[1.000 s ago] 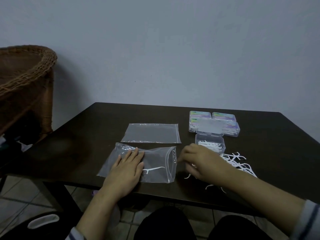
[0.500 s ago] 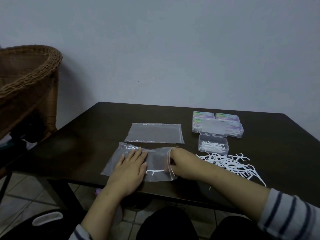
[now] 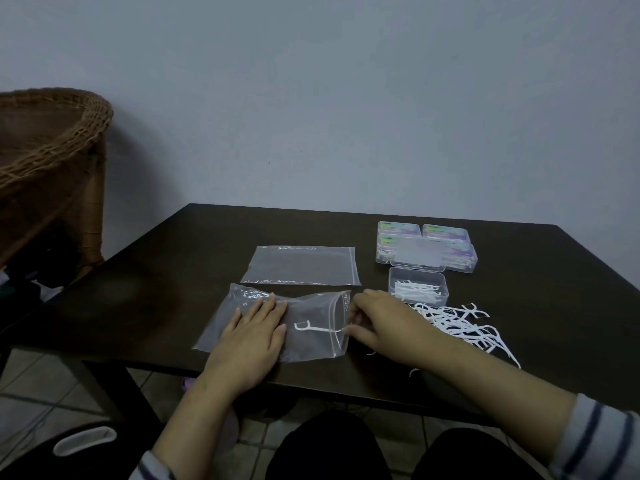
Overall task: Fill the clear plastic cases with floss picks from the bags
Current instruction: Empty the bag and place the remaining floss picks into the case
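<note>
Since half a second ago the right hand (image 3: 388, 323) is backing out of the near bag's mouth, and the single floss pick (image 3: 313, 328) is sitting further toward the opening than before, its handle now poking past the zip strip. Left hand (image 3: 254, 336) hasn't budged.

Hard-to-see stuff first: the right hand's fingertips are curling in at the zip edge of the near bag (image 3: 311, 341), and they're looking like they're pinching the bag's rim or the pick's handle tip, but honestly I cannot tell which, or whether anything is actually being gripped. It's dim and the plastic is glaring. The left hand is lying flat, fingers straight, pressing down on the left half of that bag, so part of the bag is hiding under the palm.

The pick is lying flat inside the bag, head end toward the left hand's thumb, handle end right by the right fingertips.

Further back a second bag (image 3: 301, 266) is lying flat, looking empty. The open case (image 3: 417, 285) is sitting just beyond the right hand with some picks in it, lid tipping back against the stack of closed cases (image 3: 450, 237). A loose pile of picks (image 3: 460, 327) is spreading out on the table (image 3: 166, 271), partly behind the right wrist. A wicker chair (image 3: 52, 150) is being cut off at the left edge.
</note>
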